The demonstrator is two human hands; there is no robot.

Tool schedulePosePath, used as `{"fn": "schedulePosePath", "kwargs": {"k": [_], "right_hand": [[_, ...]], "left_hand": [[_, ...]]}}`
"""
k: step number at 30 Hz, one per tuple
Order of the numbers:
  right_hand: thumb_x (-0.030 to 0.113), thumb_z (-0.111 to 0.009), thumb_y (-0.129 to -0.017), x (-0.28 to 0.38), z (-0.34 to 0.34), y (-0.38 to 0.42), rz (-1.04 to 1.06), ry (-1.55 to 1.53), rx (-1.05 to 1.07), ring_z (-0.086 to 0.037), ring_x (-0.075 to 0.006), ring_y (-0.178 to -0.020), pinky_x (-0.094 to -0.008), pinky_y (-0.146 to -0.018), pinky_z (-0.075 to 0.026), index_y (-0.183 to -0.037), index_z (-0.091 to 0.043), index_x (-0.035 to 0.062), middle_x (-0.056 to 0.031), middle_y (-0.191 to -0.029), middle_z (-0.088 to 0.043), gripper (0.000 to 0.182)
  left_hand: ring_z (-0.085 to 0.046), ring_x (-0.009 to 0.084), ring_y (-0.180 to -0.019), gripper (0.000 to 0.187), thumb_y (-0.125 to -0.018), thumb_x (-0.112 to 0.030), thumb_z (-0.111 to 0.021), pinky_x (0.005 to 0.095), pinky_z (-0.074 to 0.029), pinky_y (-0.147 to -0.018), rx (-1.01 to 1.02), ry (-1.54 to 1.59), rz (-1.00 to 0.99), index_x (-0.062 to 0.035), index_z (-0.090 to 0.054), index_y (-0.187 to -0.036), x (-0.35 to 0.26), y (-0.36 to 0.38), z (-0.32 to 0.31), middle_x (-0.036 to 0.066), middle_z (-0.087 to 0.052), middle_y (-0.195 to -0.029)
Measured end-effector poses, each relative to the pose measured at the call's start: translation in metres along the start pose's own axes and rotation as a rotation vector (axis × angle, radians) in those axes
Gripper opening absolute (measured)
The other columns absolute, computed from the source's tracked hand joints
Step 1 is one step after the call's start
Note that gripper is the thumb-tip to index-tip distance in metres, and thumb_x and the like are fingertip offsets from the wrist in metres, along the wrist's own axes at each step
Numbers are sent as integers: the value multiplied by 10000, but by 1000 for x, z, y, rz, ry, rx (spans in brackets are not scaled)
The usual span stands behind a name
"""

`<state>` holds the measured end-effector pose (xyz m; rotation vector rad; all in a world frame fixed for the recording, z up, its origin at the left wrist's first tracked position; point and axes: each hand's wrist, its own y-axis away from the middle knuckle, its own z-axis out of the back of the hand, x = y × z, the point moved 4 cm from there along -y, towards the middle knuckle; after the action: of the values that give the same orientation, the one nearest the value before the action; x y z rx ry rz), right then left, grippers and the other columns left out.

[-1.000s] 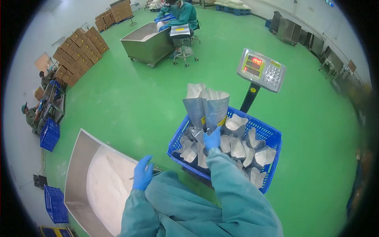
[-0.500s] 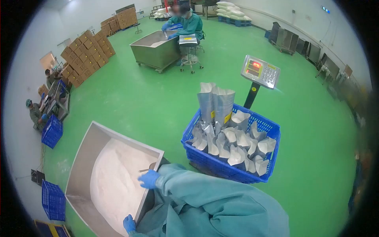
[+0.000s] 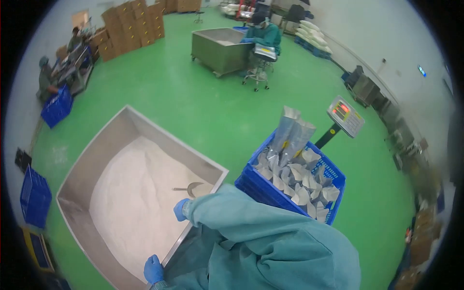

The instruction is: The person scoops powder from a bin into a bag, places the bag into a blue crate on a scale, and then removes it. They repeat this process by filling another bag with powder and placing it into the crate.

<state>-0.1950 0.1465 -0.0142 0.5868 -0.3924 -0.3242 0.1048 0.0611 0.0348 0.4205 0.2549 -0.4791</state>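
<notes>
A large steel bin [image 3: 108, 126] in front of me holds a heap of white powder [image 3: 137, 188]. On the powder near the bin's right corner lies a metal scoop [image 3: 193, 188], its handle pointing left. My right hand [image 3: 180, 210], in a blue glove, is just below the scoop and apart from it, with fingers curled and nothing visible in them. By the bin's near rim is my left hand [image 3: 153, 269], also gloved, its fingers folded into a fist. Part of its underside is hidden.
To the right, a blue crate [image 3: 270, 193] holds several open silver bags [image 3: 302, 176] beside a scale display [image 3: 345, 116]. Ahead, a person [image 3: 265, 36] sits at another steel bin [image 3: 217, 53] by a stool [image 3: 258, 72]. Stacked cartons [image 3: 130, 29] and blue crates [image 3: 36, 195] are on the left.
My view has shifted, bringing more of the bin into sight. My right hand has drawn back from the scoop, which now shows fully on the powder. My left hand stays by the rim.
</notes>
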Motion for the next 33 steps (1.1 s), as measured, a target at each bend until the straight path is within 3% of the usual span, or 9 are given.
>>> {"fn": "schedulePosePath", "kwargs": {"k": [5,10,20,22,24,26,29,31,33], "right_hand": [[418,-683,-700,-23,-56,-89,67,50,209,-615,-334,-1021,-457,-880,-481,-1042,-685,103,-146,-1084,-655,465],[532,-570,-795,-37,-96,-155,98,-102,193,-451,-303,-1255,-394,-1046,-351,-1281,-525,73,-159,-1356,-480,670],[529,-510,-828,4,-160,-120,17,-338,476,-486,-370,-1201,-419,-1020,-373,-1266,-514,15,-230,-1241,-546,675],[431,-472,-883,17,-146,-131,126,-471,194,-556,-378,-1066,-428,-946,-418,-1075,-613,41,-254,-1130,-578,457],[330,-475,-888,32,-104,-139,442,-219,-44,-587,-384,-920,-430,-834,-459,-921,-609,31,-266,-1001,-595,329],[272,-464,-894,37,-42,-126,381,-405,-247,-611,-321,-742,-412,-657,-496,-846,-589,33,-210,-790,-603,274],[279,-478,-886,40,31,-96,164,-824,-235,-545,-213,-538,-345,-455,-439,-798,-581,80,-92,-654,-558,241],[302,-510,-873,33,48,-77,-6,-2053,10,-452,-116,-456,-265,-373,-331,-730,-538,145,15,-588,-477,214],[320,-513,-869,18,79,-40,85,-2302,-99,-427,-108,-444,-253,-374,-311,-710,-516,167,31,-588,-478,220]], "left_hand": [[-662,290,-819,303,-868,-329,-554,392,-504,-734,-171,143,83,-71,-689,-952,-14,6,8,132,-681,-915],[-667,267,-798,264,-847,-286,-609,374,-508,-722,-225,189,184,-62,-683,-966,-19,4,18,121,-682,-900],[-659,251,-747,249,-834,-275,-623,371,-505,-692,-226,135,147,-69,-680,-962,-22,-1,20,112,-678,-866],[-658,251,-746,246,-836,-275,-617,370,-505,-690,-251,158,133,-68,-681,-953,-22,1,19,111,-677,-865],[-658,251,-745,244,-838,-276,-612,370,-505,-688,-281,181,87,-68,-682,-944,-24,1,20,110,-677,-863],[-661,258,-758,250,-849,-289,-589,373,-506,-690,-240,152,181,-73,-689,-927,-22,3,19,109,-684,-872],[-660,285,-777,299,-861,-330,-554,392,-504,-704,-184,58,239,-69,-695,-905,-19,3,15,126,-686,-877],[-659,300,-784,331,-863,-353,-542,404,-500,-706,-197,13,172,-62,-694,-902,-18,3,10,134,-686,-883],[-657,316,-791,364,-864,-376,-529,417,-497,-707,-209,-46,100,-54,-694,-899,-11,-2,8,143,-685,-888]]}}
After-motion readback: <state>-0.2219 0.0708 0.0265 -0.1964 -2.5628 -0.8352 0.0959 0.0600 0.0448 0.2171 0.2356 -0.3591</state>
